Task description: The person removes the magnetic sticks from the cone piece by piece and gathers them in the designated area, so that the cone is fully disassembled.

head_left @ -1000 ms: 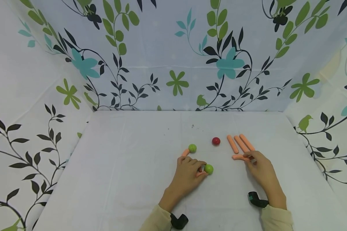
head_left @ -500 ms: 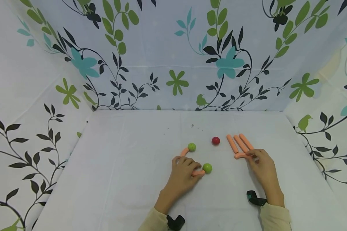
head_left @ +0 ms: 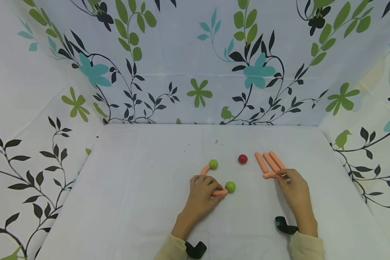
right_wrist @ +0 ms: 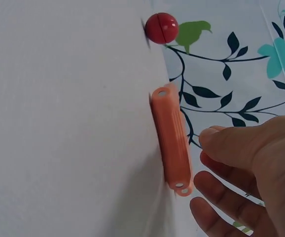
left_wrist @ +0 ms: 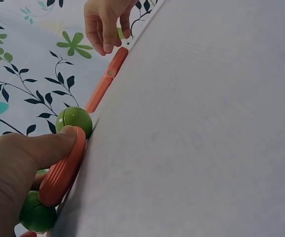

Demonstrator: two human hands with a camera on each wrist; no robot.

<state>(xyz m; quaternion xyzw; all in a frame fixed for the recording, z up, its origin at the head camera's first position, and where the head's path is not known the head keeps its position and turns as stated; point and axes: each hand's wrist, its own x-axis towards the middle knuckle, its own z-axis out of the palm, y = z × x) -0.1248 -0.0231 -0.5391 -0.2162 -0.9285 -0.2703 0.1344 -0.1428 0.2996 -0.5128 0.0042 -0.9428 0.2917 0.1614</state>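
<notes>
My left hand (head_left: pixel 203 187) grips a curved orange stick (head_left: pixel 219 192) that ends at a green ball (head_left: pixel 230 186). In the left wrist view the thumb presses on that orange stick (left_wrist: pixel 63 168) beside the green ball (left_wrist: pixel 74 120). A second green ball (head_left: pixel 213 164) with its own orange stick (head_left: pixel 204 169) lies just behind the hand. My right hand (head_left: pixel 292 186) rests on the white table with its fingertips at the end of a short orange stick (head_left: pixel 270 175). In the right wrist view thumb and fingers stand apart beside this short stick (right_wrist: pixel 172 143), not round it.
Three orange sticks (head_left: pixel 269 161) lie side by side behind the short one. A red ball (head_left: pixel 242 159) sits between the two groups. The white table (head_left: pixel 143 187) is walled on three sides by a flowered cloth (head_left: pixel 195 65).
My left hand has shifted the stick and green balls slightly left and away. My right hand has set the short stick against the near ends of the three sticks.
</notes>
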